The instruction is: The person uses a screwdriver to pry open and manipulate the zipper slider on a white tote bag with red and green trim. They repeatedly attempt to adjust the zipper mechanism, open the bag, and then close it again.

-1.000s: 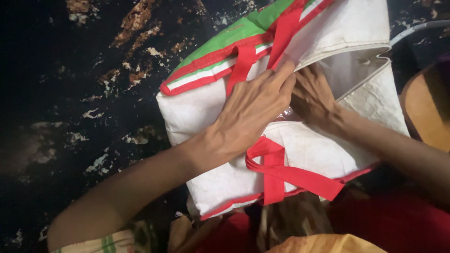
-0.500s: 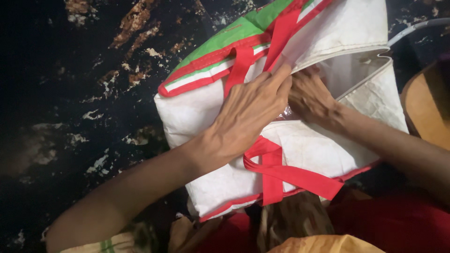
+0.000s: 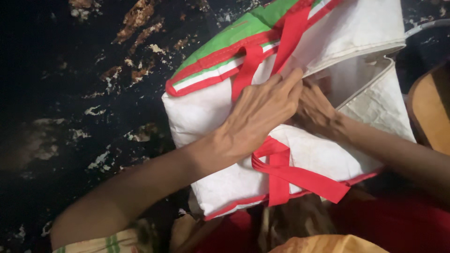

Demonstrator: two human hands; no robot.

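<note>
The white bag lies on its side on the dark floor, right in front of the person. It has red trim, red handles and a green band near its top edge.

The left hand lies flat and spread on the bag, palm down, fingers pointing at the opening. It presses the cloth but does not grip it. The right hand is at the mouth of the bag with its fingers tucked in under the top flap. I cannot tell if it holds anything in there.

Not much has changed in the last second. The left hand has slid a tiny bit toward the opening, and its fingertips now sit right at the edge of the flap. The right hand has stayed inside the mouth. The bag has hardly moved on the floor. So both hands are still busy at the opening, one keeping the bag flat and one feeling inside.

One red handle lies loose across the near side. A brown round thing sits at the right edge.
</note>
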